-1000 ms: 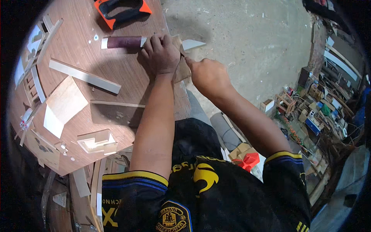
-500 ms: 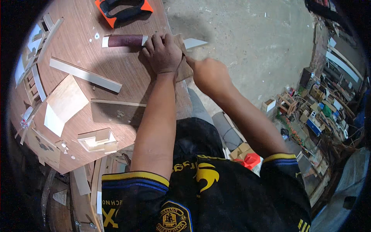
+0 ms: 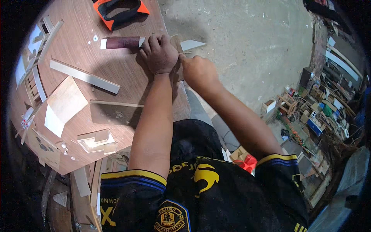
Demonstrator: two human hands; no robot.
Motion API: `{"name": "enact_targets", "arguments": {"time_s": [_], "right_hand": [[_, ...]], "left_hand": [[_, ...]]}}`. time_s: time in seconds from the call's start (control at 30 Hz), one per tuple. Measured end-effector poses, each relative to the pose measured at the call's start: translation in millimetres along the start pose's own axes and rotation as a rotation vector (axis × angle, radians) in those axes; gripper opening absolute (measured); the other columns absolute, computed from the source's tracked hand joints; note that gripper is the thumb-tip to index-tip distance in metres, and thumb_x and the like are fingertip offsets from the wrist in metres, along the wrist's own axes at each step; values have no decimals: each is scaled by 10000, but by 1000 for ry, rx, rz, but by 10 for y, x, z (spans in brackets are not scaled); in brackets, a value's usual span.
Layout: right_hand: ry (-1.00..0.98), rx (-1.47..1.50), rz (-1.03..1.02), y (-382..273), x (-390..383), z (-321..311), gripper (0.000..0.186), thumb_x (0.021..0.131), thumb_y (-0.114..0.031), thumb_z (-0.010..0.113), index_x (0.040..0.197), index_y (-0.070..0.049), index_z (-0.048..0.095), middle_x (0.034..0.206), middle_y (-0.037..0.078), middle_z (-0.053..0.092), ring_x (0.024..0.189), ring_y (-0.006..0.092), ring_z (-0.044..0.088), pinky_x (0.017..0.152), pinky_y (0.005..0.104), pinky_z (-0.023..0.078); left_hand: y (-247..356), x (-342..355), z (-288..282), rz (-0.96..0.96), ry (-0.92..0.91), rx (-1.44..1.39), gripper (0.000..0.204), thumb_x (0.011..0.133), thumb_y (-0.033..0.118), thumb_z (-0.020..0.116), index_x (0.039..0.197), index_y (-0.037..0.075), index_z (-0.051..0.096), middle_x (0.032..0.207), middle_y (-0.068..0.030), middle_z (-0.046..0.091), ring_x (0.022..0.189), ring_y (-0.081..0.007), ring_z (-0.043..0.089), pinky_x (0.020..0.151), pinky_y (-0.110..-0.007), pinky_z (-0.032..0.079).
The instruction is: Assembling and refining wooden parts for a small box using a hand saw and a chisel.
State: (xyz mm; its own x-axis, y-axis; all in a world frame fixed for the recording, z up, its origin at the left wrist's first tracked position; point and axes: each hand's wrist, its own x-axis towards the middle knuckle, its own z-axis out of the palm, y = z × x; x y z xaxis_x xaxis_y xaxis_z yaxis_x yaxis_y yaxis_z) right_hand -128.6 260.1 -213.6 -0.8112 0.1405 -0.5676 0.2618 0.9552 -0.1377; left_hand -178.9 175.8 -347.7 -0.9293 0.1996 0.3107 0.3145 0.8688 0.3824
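My left hand (image 3: pixel 159 55) presses down at the table's right edge, fingers bent over a pale strip that lies across a brown wooden board (image 3: pixel 177 69). On the left the strip shows a white end and a dark red wrapped-looking section (image 3: pixel 123 42). Past the table edge sticks out a pale pointed piece (image 3: pixel 193 45), perhaps the strip's other end. My right hand (image 3: pixel 200 73) is closed in a fist beside the board, its thumb side close to my left hand. Whatever it grips is hidden by the fingers.
An orange-and-black tool handle (image 3: pixel 120 11) lies at the far side of the table (image 3: pixel 131 73). Left of my forearm are a long pale batten (image 3: pixel 85 76), a bent pale sheet (image 3: pixel 66 101), a flat board (image 3: pixel 116 112) and a small wooden frame (image 3: pixel 97 140). Piled clutter (image 3: pixel 315 112) covers the floor at right.
My right hand has shifted left and slightly up, closer to my left hand. The view has moved slightly; my left hand stays on the strip.
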Motion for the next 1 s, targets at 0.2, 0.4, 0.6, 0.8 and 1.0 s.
{"name": "enact_targets", "arguments": {"time_s": [0.2,0.4,0.6,0.8,1.0], "right_hand": [[-99,-22,58,2,-41,19,281,883,-100,455,1083,-136,649,728,199,655,700,382,662,622,477,536],[-155,-5,73,-1,-55,-33,358,838,-65,481,1154,-150,628,755,215,654,743,381,667,662,474,538],[-198,-25,82,-24,-15,-89,412,850,-75,469,1219,-187,612,808,215,665,804,380,669,695,466,542],[-195,5,146,-8,-22,-38,413,857,-77,464,1224,-194,614,827,210,669,803,377,669,704,471,543],[-189,8,100,0,-35,-20,423,855,-64,464,1229,-194,613,821,205,669,775,382,668,684,484,542]], "left_hand": [[4,-48,-4,-23,-29,36,123,721,153,597,829,166,539,952,-24,542,950,-291,506,733,-453,350],[8,-47,-14,-22,-12,-30,110,724,159,598,819,154,543,962,-35,540,957,-301,503,733,-465,350],[17,-70,-39,0,-64,43,104,727,156,602,811,151,540,943,-35,548,924,-310,504,721,-463,354],[14,-29,10,-8,4,-2,107,727,149,602,810,153,534,946,-39,549,905,-305,503,713,-456,354],[14,-33,9,-33,-30,64,123,714,147,603,813,160,531,943,-28,542,926,-293,501,711,-447,352]]}}
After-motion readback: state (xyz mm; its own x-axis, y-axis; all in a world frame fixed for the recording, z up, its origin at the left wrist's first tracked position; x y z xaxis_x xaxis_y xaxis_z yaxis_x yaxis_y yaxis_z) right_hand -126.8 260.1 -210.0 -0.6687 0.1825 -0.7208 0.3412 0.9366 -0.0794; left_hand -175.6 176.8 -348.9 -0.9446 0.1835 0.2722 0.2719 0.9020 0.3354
